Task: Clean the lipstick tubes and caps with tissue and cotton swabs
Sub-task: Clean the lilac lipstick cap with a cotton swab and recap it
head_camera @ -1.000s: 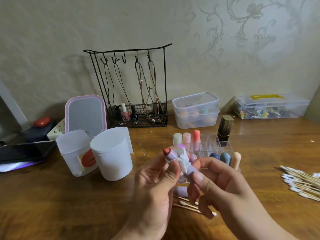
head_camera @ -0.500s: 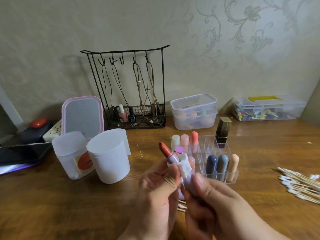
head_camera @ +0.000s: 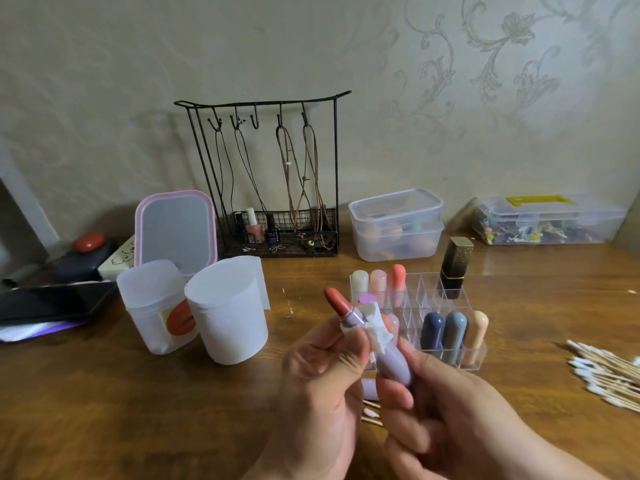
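Lipstick (head_camera: 372,336) hung above the table's (head_camera: 104,410) near edge, tilted, its lilac base gripped by the right hand (head_camera: 446,420) while the left hand (head_camera: 318,379) pinched a scrap of tissue (head_camera: 375,327) round the collar. The exposed red bullet stood just past the tissue; a careless wipe upward could likely smear or snap it. Spent cotton swabs (head_camera: 370,415) lay beneath, beside the clear organizer (head_camera: 446,289) of waiting tubes.

You saw small white lettering on the dark nail polish bottle (head_camera: 272,233), too blurred to read.
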`<state>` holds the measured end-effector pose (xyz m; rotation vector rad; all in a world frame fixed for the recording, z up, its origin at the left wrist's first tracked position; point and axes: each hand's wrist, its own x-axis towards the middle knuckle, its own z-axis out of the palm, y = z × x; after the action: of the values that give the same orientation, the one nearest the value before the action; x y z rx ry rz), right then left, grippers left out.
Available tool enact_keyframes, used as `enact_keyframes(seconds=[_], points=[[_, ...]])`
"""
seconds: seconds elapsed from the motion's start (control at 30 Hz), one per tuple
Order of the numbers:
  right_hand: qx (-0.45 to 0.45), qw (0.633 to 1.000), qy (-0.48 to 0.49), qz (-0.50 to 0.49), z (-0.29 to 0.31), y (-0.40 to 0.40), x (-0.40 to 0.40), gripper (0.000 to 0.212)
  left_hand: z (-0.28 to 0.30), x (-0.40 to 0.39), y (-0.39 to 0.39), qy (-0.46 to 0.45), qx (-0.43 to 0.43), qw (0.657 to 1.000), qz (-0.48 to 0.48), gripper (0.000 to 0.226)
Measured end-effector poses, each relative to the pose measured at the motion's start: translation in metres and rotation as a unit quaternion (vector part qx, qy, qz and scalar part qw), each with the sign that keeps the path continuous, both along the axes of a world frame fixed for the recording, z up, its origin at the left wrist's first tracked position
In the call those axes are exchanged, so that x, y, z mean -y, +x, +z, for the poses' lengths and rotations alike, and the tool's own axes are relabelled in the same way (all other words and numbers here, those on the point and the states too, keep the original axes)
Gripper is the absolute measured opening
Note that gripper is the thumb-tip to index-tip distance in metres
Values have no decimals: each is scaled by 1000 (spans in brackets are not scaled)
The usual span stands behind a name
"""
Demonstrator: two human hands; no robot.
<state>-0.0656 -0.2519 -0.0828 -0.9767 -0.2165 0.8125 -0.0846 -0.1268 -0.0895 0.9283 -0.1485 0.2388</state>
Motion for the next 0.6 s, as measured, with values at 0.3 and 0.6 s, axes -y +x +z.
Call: enact_keyframes(seconds=[0.3,0.6], points=[[-19,997,16,70,-2,4,6,32,2,-2,-1,-11,-9,1000,-12,54],[388,897,-184,-105,-19,5,8,41,5,1,-3,-9,11,999,34,50]])
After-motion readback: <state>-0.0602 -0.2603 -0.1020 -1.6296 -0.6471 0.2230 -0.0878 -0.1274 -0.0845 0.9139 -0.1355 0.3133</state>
